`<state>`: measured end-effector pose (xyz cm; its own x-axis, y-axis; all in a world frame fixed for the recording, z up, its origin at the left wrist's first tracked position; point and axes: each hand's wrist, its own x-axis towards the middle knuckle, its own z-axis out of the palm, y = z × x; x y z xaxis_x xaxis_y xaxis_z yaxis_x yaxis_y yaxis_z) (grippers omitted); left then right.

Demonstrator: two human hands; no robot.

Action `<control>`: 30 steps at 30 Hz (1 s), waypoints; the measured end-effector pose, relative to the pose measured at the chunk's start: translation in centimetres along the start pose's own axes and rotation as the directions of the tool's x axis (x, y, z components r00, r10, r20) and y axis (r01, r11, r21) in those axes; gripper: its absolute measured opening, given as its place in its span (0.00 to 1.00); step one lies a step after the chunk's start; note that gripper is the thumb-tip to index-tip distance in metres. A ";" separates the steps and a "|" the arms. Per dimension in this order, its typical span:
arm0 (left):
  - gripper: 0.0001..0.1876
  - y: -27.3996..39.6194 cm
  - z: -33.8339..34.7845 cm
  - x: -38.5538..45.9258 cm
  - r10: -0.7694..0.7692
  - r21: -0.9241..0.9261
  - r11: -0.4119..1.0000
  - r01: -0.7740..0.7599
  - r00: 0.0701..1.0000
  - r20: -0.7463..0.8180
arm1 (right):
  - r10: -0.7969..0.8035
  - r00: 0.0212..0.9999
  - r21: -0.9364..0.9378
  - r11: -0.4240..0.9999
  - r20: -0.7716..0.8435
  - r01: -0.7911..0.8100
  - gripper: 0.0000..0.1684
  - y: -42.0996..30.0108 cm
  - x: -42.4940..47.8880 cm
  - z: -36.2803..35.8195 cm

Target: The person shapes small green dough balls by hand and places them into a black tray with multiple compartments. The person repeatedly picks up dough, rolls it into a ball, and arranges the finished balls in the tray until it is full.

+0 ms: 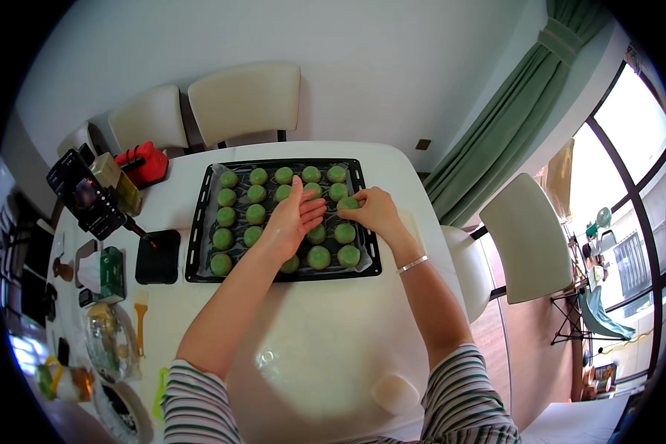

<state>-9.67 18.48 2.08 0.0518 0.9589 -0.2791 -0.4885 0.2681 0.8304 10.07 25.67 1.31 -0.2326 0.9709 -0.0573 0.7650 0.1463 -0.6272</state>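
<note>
A black baking tray (283, 164) lined with translucent baking paper lies on the white table. Rows of round green dough balls (222, 239) sit on it, some hidden under my left arm. At the right-hand column, my right hand (376, 208) pinches one green dough ball (347, 203) between thumb and fingers. Over the middle of the tray, my left hand (295, 217) is held with its palm turned to the right and fingers apart. I see nothing in that palm.
A phone on a stand (86, 194), a tissue box (111, 275), a pastry brush (140, 322), a plastic-wrapped plate (108, 341) and a bottle of yellowish liquid (127, 194) stand along the left. White chairs (244, 102) line the far side; another chair (524, 238) is at the right.
</note>
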 end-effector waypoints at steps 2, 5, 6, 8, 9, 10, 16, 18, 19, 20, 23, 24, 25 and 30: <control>0.47 -0.5 0.4 0.1 -0.011 0.028 1.000 0.011 1.000 -0.002 | 0.028 1.000 -0.087 0.996 -0.002 -0.029 0.32 -0.1 0.2 0.9; 0.46 -1.0 0.3 0.2 0.006 0.026 1.000 -0.006 1.000 -0.008 | 0.007 1.000 -0.173 0.985 -0.028 -0.011 0.33 -0.4 0.3 1.7; 0.46 -1.1 0.4 0.2 0.010 0.024 1.000 -0.010 1.000 -0.007 | -0.002 0.999 -0.196 0.981 -0.039 -0.005 0.33 -0.4 0.3 1.9; 0.45 -1.3 0.4 0.2 0.019 0.019 1.000 -0.018 1.000 -0.004 | -0.024 0.999 -0.268 0.963 -0.049 0.010 0.33 -0.3 0.4 2.1; 0.44 -1.3 0.4 0.2 0.019 0.021 1.000 -0.019 1.000 -0.013 | -0.037 0.998 -0.316 0.949 -0.047 0.020 0.33 -0.8 0.3 2.0; 0.44 -1.4 0.4 0.3 0.019 0.023 1.000 -0.019 1.000 -0.021 | -0.050 0.998 -0.363 0.931 -0.045 0.030 0.32 -1.1 0.1 1.9; 0.40 -1.5 1.1 -0.2 0.030 0.030 0.999 -0.028 0.998 -0.054 | -0.091 0.993 -0.413 0.909 -0.072 0.053 0.33 -1.4 -0.2 1.3; 0.38 -1.2 1.2 -0.5 0.052 0.024 0.998 -0.050 0.997 -0.055 | -0.010 0.995 -0.193 0.981 -0.104 -0.011 0.33 -0.8 -0.5 -0.1; 0.37 -1.0 1.0 -0.7 0.068 0.019 0.998 -0.067 0.996 -0.058 | 0.033 0.993 -0.079 0.996 -0.109 -0.042 0.34 -0.7 -0.7 -0.7; 0.37 -0.7 0.9 -0.9 0.085 0.015 0.996 -0.085 0.994 -0.061 | 0.040 0.995 -0.069 0.997 -0.091 -0.046 0.34 -0.6 -1.2 -1.2; 0.34 0.3 0.6 -1.6 0.167 -0.044 0.984 -0.172 0.982 -0.092 | 0.013 0.999 -0.094 0.995 -0.051 -0.018 0.34 -0.9 -3.8 -1.3; 0.33 0.5 0.7 -2.0 0.187 -0.059 0.980 -0.193 0.978 -0.093 | -0.025 0.998 -0.137 0.990 -0.050 0.018 0.35 -0.9 -4.9 -0.7; 0.32 0.8 0.8 -2.5 0.209 -0.070 0.974 -0.216 0.973 -0.097 | -0.067 0.997 -0.177 0.982 -0.046 0.058 0.35 -1.1 -5.6 -0.1; 0.29 1.2 1.0 -5.6 0.274 -0.084 0.955 -0.284 0.955 -0.111 | -0.063 0.998 -0.298 0.953 -0.014 0.056 0.34 -0.8 -5.1 2.2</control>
<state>-9.73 13.55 5.13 -0.1810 0.9791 -0.0922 -0.5544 -0.0242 0.8319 9.38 20.16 0.42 -0.2721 0.9622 -0.0069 0.8947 0.2503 -0.3700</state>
